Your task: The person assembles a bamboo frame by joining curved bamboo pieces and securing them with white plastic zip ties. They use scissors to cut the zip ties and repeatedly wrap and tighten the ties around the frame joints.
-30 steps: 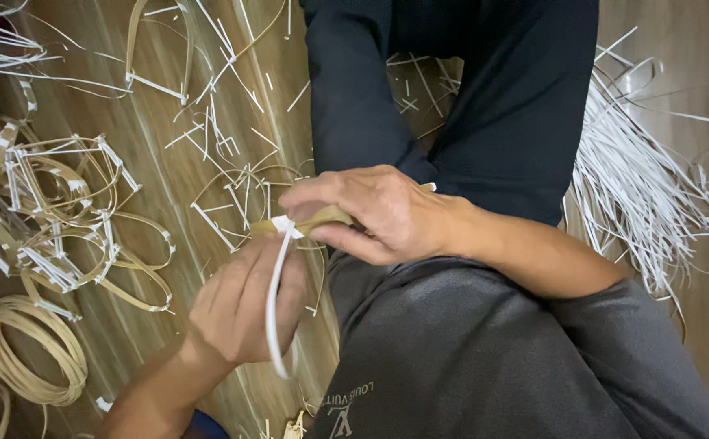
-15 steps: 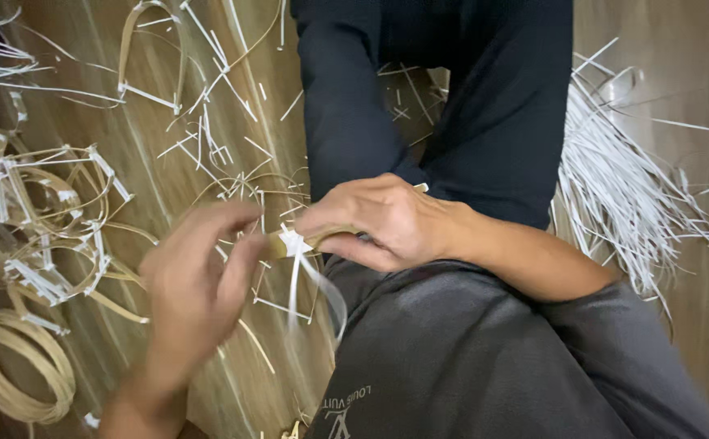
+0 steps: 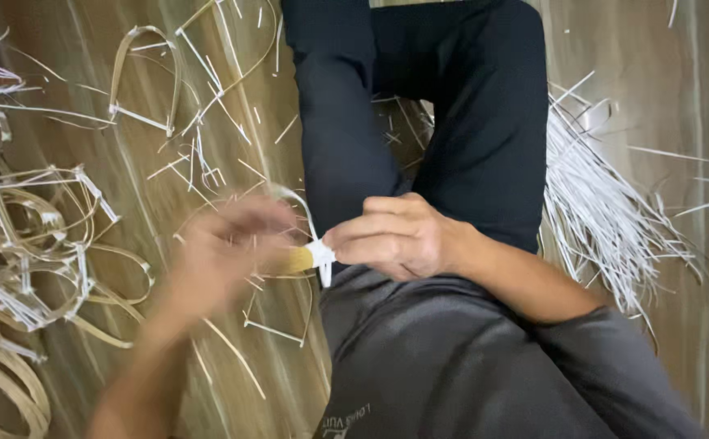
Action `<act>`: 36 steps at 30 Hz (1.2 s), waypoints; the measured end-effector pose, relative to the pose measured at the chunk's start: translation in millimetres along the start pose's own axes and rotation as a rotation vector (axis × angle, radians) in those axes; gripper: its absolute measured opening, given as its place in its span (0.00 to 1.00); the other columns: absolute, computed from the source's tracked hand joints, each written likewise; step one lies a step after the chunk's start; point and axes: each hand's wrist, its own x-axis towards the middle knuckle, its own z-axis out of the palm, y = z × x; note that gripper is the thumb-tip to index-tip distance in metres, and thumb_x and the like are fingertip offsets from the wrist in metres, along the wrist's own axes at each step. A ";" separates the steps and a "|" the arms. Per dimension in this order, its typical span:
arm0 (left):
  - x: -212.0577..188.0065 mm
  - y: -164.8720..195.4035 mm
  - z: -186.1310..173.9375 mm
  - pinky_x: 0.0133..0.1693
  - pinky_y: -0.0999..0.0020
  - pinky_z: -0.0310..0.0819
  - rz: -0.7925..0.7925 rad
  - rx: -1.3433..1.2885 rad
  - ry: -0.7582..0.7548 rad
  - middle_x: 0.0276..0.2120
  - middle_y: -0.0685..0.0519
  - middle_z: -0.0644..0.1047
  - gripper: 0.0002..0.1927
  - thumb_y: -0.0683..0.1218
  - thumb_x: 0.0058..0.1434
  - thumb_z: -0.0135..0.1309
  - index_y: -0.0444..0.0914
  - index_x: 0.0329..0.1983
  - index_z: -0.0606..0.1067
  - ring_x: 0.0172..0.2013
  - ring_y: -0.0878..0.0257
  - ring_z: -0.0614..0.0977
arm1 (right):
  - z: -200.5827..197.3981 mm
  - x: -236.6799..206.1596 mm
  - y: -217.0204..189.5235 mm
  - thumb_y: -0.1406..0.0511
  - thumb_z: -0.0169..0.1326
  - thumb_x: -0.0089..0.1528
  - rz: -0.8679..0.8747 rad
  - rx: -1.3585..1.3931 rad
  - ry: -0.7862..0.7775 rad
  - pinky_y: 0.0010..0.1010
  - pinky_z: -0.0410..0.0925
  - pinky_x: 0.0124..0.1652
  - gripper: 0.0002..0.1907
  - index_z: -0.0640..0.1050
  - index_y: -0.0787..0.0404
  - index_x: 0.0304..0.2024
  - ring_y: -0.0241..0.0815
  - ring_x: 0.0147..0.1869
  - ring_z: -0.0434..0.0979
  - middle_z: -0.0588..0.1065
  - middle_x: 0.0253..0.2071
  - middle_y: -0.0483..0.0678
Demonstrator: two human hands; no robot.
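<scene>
My right hand [image 3: 399,237] sits over my lap, pinching a bamboo strip [image 3: 296,260] where a white plastic band [image 3: 319,254] is wrapped around it. The band's loose end loops up and left from the wrap. My left hand [image 3: 228,248] is blurred by motion just left of the wrap, fingers curled around the strip and the band's loose end. I sit on the floor in dark trousers [image 3: 419,114] and a grey shirt [image 3: 460,366].
A wooden floor [image 3: 86,97] is littered with thin strips. Bound bamboo hoops [image 3: 37,244] pile up at the left, coiled hoops [image 3: 1,390] at the lower left. A sheaf of white plastic bands [image 3: 606,211] lies at the right.
My left hand has swung the white band from hanging downward up and around the strip, moving right toward the wrap. The right hand has kept its pinch.
</scene>
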 end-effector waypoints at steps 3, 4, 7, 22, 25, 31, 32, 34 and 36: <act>-11.0 -9.7 -4.9 0.40 0.66 0.76 0.001 -0.077 -0.048 0.36 0.47 0.79 0.11 0.47 0.66 0.56 0.33 0.36 0.77 0.37 0.63 0.80 | 1.6 5.7 -1.1 0.77 0.59 0.60 0.010 0.047 -0.022 0.30 0.64 0.26 0.20 0.75 0.62 0.54 0.42 0.31 0.69 0.78 0.54 0.53; -9.9 -12.7 -15.9 0.41 0.67 0.77 0.042 -0.115 -0.034 0.39 0.49 0.79 0.10 0.48 0.66 0.57 0.35 0.35 0.76 0.40 0.64 0.81 | 0.8 8.9 -1.5 0.77 0.59 0.60 0.007 0.040 -0.033 0.30 0.64 0.26 0.20 0.75 0.62 0.54 0.42 0.30 0.69 0.79 0.54 0.54; 7.8 -19.1 -40.5 0.47 0.71 0.80 0.255 -0.182 -0.020 0.47 0.54 0.79 0.09 0.49 0.67 0.59 0.42 0.33 0.76 0.46 0.68 0.82 | -1.4 16.0 -1.8 0.75 0.61 0.64 0.021 0.072 0.034 0.31 0.66 0.29 0.20 0.72 0.61 0.57 0.41 0.33 0.71 0.77 0.56 0.53; -7.4 -70.5 -28.5 0.46 0.68 0.77 -0.011 -0.216 -0.117 0.43 0.48 0.81 0.05 0.37 0.63 0.57 0.31 0.41 0.78 0.43 0.64 0.81 | 2.9 16.3 -1.9 0.77 0.57 0.66 0.007 0.059 0.061 0.30 0.63 0.28 0.15 0.74 0.62 0.54 0.41 0.28 0.67 0.79 0.54 0.54; -11.8 -68.3 -11.7 0.44 0.67 0.79 0.055 -0.146 -0.059 0.41 0.48 0.83 0.04 0.36 0.68 0.56 0.32 0.40 0.81 0.41 0.62 0.83 | 2.6 20.0 -1.6 0.75 0.58 0.65 -0.005 0.037 0.075 0.27 0.64 0.27 0.10 0.77 0.61 0.48 0.40 0.29 0.68 0.80 0.52 0.53; -32.3 -39.1 0.8 0.45 0.63 0.75 0.654 0.521 0.136 0.45 0.51 0.81 0.05 0.38 0.62 0.64 0.37 0.37 0.78 0.44 0.59 0.81 | -17.0 35.0 -12.8 0.70 0.56 0.68 -0.054 0.093 0.101 0.27 0.66 0.29 0.05 0.78 0.64 0.46 0.39 0.30 0.70 0.80 0.52 0.57; -35.0 -37.8 5.3 0.44 0.61 0.76 0.767 0.575 0.174 0.45 0.50 0.80 0.07 0.39 0.61 0.66 0.36 0.38 0.78 0.44 0.58 0.80 | -23.2 35.4 -16.1 0.70 0.55 0.69 0.042 0.099 0.043 0.28 0.68 0.32 0.07 0.78 0.65 0.49 0.40 0.33 0.73 0.80 0.53 0.56; -41.3 -38.6 15.1 0.43 0.60 0.76 0.884 0.707 0.218 0.45 0.49 0.80 0.10 0.41 0.60 0.68 0.34 0.39 0.79 0.44 0.56 0.80 | -34.9 34.6 -21.6 0.70 0.52 0.72 0.229 0.103 -0.075 0.31 0.71 0.39 0.10 0.76 0.66 0.54 0.43 0.39 0.79 0.80 0.54 0.53; -46.2 -42.9 24.2 0.42 0.60 0.78 0.872 0.861 0.221 0.44 0.49 0.80 0.11 0.43 0.57 0.69 0.35 0.39 0.80 0.43 0.56 0.80 | -36.9 33.9 -21.0 0.70 0.52 0.72 0.285 0.156 -0.125 0.32 0.73 0.42 0.14 0.72 0.70 0.58 0.45 0.42 0.79 0.80 0.56 0.53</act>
